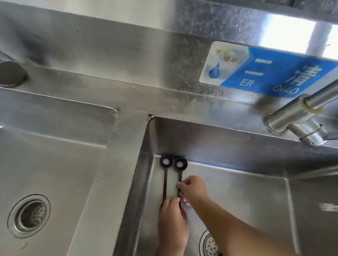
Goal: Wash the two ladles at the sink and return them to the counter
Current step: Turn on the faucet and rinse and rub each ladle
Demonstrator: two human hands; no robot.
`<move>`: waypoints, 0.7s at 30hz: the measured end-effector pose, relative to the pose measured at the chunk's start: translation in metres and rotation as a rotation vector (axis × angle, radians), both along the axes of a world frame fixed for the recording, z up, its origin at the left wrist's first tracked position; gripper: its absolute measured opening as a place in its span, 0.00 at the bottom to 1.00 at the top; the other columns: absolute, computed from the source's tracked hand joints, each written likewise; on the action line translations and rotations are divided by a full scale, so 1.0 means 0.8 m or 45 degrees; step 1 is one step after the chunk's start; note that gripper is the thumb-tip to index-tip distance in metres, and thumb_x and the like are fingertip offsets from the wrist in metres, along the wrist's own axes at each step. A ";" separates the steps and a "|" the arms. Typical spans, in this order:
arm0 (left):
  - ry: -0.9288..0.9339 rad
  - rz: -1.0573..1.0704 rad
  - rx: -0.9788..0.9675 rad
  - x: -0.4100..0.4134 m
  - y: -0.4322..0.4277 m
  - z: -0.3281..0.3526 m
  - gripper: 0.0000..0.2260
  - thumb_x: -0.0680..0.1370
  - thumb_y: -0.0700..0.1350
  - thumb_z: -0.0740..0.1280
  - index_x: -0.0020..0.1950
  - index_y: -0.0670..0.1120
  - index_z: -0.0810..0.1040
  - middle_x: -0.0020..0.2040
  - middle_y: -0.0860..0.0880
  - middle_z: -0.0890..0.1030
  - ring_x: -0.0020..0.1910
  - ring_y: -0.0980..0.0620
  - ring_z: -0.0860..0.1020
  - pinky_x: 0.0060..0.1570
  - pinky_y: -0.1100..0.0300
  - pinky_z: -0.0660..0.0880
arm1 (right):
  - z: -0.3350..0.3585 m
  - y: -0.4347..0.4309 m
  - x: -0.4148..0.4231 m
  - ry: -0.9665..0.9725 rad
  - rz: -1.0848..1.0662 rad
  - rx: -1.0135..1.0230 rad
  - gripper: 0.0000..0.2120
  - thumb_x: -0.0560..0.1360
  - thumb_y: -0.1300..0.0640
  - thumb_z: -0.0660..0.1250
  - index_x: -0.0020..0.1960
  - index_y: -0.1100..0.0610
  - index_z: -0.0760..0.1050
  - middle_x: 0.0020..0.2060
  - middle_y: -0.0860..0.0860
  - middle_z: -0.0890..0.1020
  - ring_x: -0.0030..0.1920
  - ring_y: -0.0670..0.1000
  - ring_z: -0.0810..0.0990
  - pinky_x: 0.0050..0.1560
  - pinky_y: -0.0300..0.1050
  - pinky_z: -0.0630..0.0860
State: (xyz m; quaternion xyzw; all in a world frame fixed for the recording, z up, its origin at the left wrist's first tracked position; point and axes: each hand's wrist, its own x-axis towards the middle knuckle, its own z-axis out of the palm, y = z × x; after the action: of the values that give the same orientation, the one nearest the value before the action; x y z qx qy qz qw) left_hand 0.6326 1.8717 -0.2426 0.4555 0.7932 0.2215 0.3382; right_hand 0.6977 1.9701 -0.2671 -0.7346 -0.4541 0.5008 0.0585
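Two dark long-handled ladles lie side by side in the right sink basin (pixel 241 193), bowls toward the back left corner. The left ladle (pixel 165 162) and the right ladle (pixel 180 164) each show a pale spot in the bowl. My left hand (pixel 172 221) is closed around the lower ends of both handles. My right hand (pixel 193 189) pinches the right ladle's handle higher up, just above my left hand. No water runs from the faucet.
A steel faucet (pixel 291 117) juts over the right basin's back edge, with its drain (pixel 211 248) near my forearm. The left basin (pixel 44 159) has its own drain (pixel 29 215). A blue sticker (pixel 267 72) sits on the backsplash; another tap base (pixel 2 73) is at far left.
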 end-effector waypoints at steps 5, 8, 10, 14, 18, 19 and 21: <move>0.036 -0.044 -0.002 0.003 -0.007 -0.003 0.15 0.78 0.38 0.62 0.63 0.48 0.77 0.57 0.49 0.78 0.59 0.48 0.75 0.58 0.57 0.72 | 0.003 -0.005 -0.001 0.014 0.108 0.070 0.13 0.78 0.59 0.66 0.34 0.58 0.74 0.30 0.55 0.81 0.33 0.55 0.77 0.40 0.54 0.78; 0.008 -0.022 0.011 0.005 -0.009 0.001 0.16 0.77 0.38 0.62 0.64 0.48 0.76 0.58 0.49 0.78 0.60 0.48 0.75 0.59 0.56 0.72 | 0.012 -0.009 0.006 0.061 0.121 0.065 0.14 0.79 0.59 0.64 0.34 0.57 0.74 0.31 0.56 0.80 0.33 0.55 0.76 0.39 0.51 0.75; -0.012 -0.011 0.033 0.006 -0.012 0.006 0.15 0.77 0.38 0.63 0.63 0.47 0.76 0.57 0.49 0.79 0.59 0.47 0.76 0.57 0.55 0.73 | 0.023 -0.013 0.010 0.085 0.125 0.064 0.13 0.80 0.60 0.63 0.37 0.59 0.75 0.31 0.56 0.79 0.30 0.53 0.75 0.37 0.49 0.75; -0.076 0.006 0.066 0.010 -0.022 0.022 0.16 0.78 0.37 0.63 0.64 0.47 0.75 0.58 0.51 0.81 0.59 0.49 0.77 0.56 0.55 0.74 | 0.053 -0.024 0.022 0.147 0.107 0.083 0.12 0.81 0.62 0.61 0.42 0.67 0.76 0.32 0.58 0.77 0.31 0.54 0.73 0.36 0.48 0.70; -0.165 0.076 0.021 0.017 -0.035 0.048 0.14 0.78 0.38 0.64 0.62 0.49 0.75 0.53 0.53 0.83 0.53 0.51 0.80 0.49 0.58 0.75 | 0.087 -0.040 0.033 0.176 0.108 0.102 0.13 0.81 0.62 0.60 0.45 0.71 0.76 0.33 0.58 0.77 0.31 0.53 0.73 0.33 0.46 0.69; -0.230 0.125 -0.011 0.019 -0.040 0.056 0.13 0.77 0.38 0.64 0.60 0.49 0.76 0.51 0.52 0.83 0.51 0.51 0.81 0.47 0.59 0.75 | 0.095 -0.044 0.037 0.189 0.113 0.104 0.13 0.81 0.62 0.60 0.45 0.71 0.76 0.32 0.58 0.77 0.30 0.52 0.73 0.31 0.44 0.69; -0.446 0.293 -0.085 0.023 -0.050 0.074 0.08 0.76 0.36 0.64 0.52 0.46 0.78 0.43 0.47 0.84 0.41 0.48 0.81 0.39 0.57 0.74 | 0.113 -0.054 0.042 0.225 0.136 0.104 0.13 0.81 0.63 0.60 0.44 0.70 0.76 0.31 0.58 0.76 0.27 0.50 0.72 0.27 0.42 0.68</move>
State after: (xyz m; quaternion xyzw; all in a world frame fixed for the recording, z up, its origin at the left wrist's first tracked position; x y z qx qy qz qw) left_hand 0.6511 1.8314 -0.1837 0.3048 0.7759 0.3082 0.4584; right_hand 0.7315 1.9270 -0.1770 -0.6592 -0.5058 0.5471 0.1015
